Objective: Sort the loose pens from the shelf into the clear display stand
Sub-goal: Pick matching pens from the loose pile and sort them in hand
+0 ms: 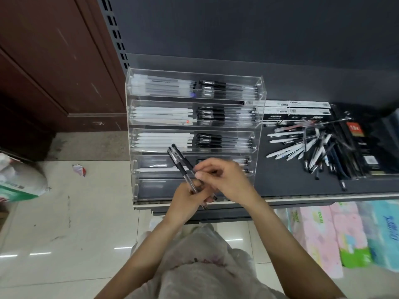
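Observation:
A clear tiered display stand (260, 117) sits on the dark shelf (287, 180), its upper rows filled with white pens on the left and black pens on the right. In front of its lower rows my left hand (185, 201) grips two black pens (180, 161) that point up and to the left. My right hand (222, 178) pinches the same pens near their middle. A pile of loose pens (311, 145), white and black, lies on the shelf to the right of the stand.
Boxes of pens (298, 111) stand behind the pile and dark packets (364, 147) lie at the right. Packs of tissue (345, 234) sit under the shelf. A brown wooden door (54, 61) and a plastic bag (19, 182) are at the left on the tiled floor.

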A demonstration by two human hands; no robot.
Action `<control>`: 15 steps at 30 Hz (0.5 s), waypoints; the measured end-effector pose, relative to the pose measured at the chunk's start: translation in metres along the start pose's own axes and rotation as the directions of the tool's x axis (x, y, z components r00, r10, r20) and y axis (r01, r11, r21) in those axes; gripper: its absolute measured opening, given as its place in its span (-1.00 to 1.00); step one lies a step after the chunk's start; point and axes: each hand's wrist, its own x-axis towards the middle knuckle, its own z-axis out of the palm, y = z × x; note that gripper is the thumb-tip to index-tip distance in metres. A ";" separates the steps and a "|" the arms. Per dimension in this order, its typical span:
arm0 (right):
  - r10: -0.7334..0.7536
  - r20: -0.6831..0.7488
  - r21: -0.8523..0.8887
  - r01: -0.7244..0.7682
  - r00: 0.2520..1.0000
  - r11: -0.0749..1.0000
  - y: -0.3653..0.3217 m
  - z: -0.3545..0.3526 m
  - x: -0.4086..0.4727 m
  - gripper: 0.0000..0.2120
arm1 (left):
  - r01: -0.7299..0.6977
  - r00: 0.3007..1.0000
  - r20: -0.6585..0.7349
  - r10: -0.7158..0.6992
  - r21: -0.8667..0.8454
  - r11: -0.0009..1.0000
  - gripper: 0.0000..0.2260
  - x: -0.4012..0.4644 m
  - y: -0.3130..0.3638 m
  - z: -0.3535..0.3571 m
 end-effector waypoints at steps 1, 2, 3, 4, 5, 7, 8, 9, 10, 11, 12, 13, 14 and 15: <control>-0.010 -0.034 0.006 0.010 0.999 1.000 0.000 -0.001 0.000 -0.91 | -0.016 1.000 0.014 0.016 0.044 0.999 -0.86 0.000 0.000 0.002; -0.017 -0.090 0.022 0.019 0.996 1.000 0.002 -0.003 0.000 -0.91 | -0.032 0.999 0.019 0.031 0.071 0.997 -0.87 -0.001 0.000 0.003; -0.014 -0.161 0.055 0.023 0.987 0.998 0.006 -0.007 0.000 -0.90 | -0.041 0.999 0.012 0.040 0.076 0.996 -0.89 -0.001 0.001 0.003; -0.008 -0.237 0.088 0.029 0.972 0.996 0.010 -0.013 -0.002 -0.88 | -0.042 0.999 -0.008 0.042 0.069 0.997 -0.90 -0.001 0.001 0.003; -0.009 -0.316 0.079 0.036 0.949 0.996 0.014 -0.021 -0.003 -0.87 | -0.040 0.999 -0.035 0.042 0.061 0.997 -0.89 -0.001 0.000 0.001; -0.137 -0.414 -0.170 0.071 0.900 0.983 0.026 -0.036 -0.005 -0.89 | -0.028 0.996 -0.088 0.031 0.041 0.999 -0.83 0.000 -0.004 -0.005; -0.241 -0.393 -0.362 0.092 0.887 0.928 0.031 -0.042 -0.005 -0.90 | -0.011 0.993 -0.114 0.014 0.029 1.000 -0.79 0.000 -0.005 -0.008; -0.328 -0.339 -0.528 0.110 0.882 0.842 0.036 -0.044 -0.004 -0.91 | 0.011 0.991 -0.137 -0.008 0.017 1.000 -0.76 0.000 -0.005 -0.011; -0.378 -0.277 -0.639 0.124 0.883 0.759 0.040 -0.044 -0.002 -0.91 | 0.030 0.987 -0.155 -0.030 0.001 1.000 -0.75 -0.001 -0.005 -0.013; -0.400 -0.225 -0.702 0.137 0.889 0.699 0.043 -0.041 0.001 -0.90 | 0.048 0.985 -0.165 -0.050 -0.018 0.999 -0.73 -0.001 -0.005 -0.015; -0.411 -0.185 -0.742 0.148 0.893 0.654 0.046 -0.038 0.004 -0.90 | 0.063 0.983 -0.172 -0.068 -0.035 0.997 -0.71 -0.001 -0.005 -0.015; -0.415 -0.154 -0.771 0.154 0.896 0.618 0.050 -0.034 0.008 -0.89 | 0.074 0.981 -0.176 -0.081 -0.046 0.996 -0.70 -0.002 -0.004 -0.016; -0.416 -0.135 -0.796 0.151 0.899 0.587 0.054 -0.031 0.012 -0.88 | 0.079 0.980 -0.179 -0.087 -0.053 0.996 -0.69 -0.002 -0.004 -0.015; -0.419 -0.127 -0.819 0.142 0.899 0.555 0.059 -0.028 0.016 -0.87 | 0.079 0.980 -0.181 -0.088 -0.058 0.995 -0.69 -0.003 -0.004 -0.015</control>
